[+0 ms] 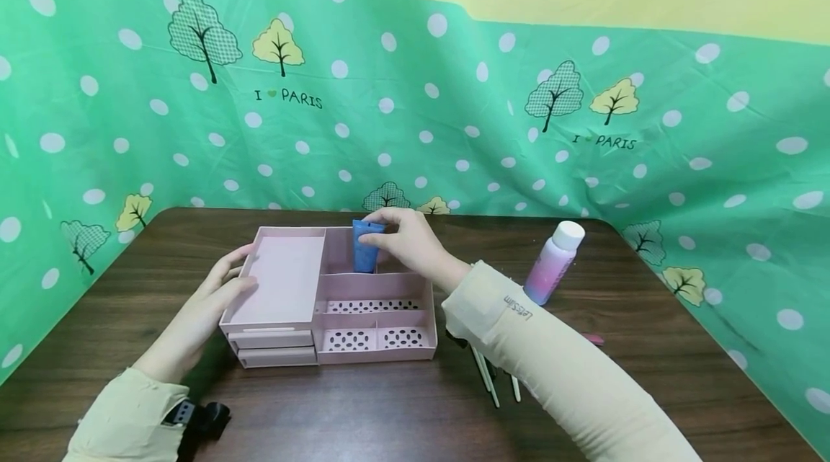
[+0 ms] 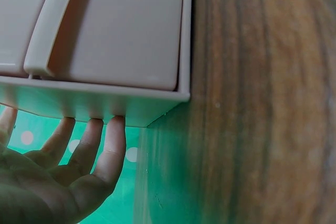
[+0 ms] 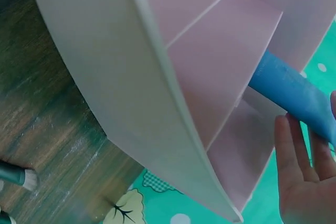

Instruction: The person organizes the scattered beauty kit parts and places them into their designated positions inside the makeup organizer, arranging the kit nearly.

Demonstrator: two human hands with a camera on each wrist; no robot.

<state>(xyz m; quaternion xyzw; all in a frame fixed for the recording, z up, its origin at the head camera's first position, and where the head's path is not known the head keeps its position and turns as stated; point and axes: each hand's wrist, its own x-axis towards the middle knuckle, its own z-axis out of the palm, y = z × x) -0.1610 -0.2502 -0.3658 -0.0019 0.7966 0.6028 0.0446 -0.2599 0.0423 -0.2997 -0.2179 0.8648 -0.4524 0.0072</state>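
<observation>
A pink desktop organizer (image 1: 285,274) stands on the table, with a flat top and two drawers at the left and open compartments at the right. My right hand (image 1: 411,242) pinches a blue squeeze tube (image 1: 365,249) near its upper end between thumb and fingers. The tube's lower part is inside a back compartment, upright in the head view; the divider (image 3: 226,56) hides its far end in the right wrist view. At the organizer's left side rests my left hand (image 1: 210,303), its thumb by the top edge. Its fingertips (image 2: 116,124) touch the side wall in the left wrist view.
A pink-and-purple bottle with a white cap (image 1: 568,235) stands right of the organizer, behind my right forearm. Several thin pale-ended sticks (image 1: 483,375) lie partly under that sleeve, near a small pink thing (image 1: 593,339). A green patterned cloth (image 1: 389,123) hangs behind the table.
</observation>
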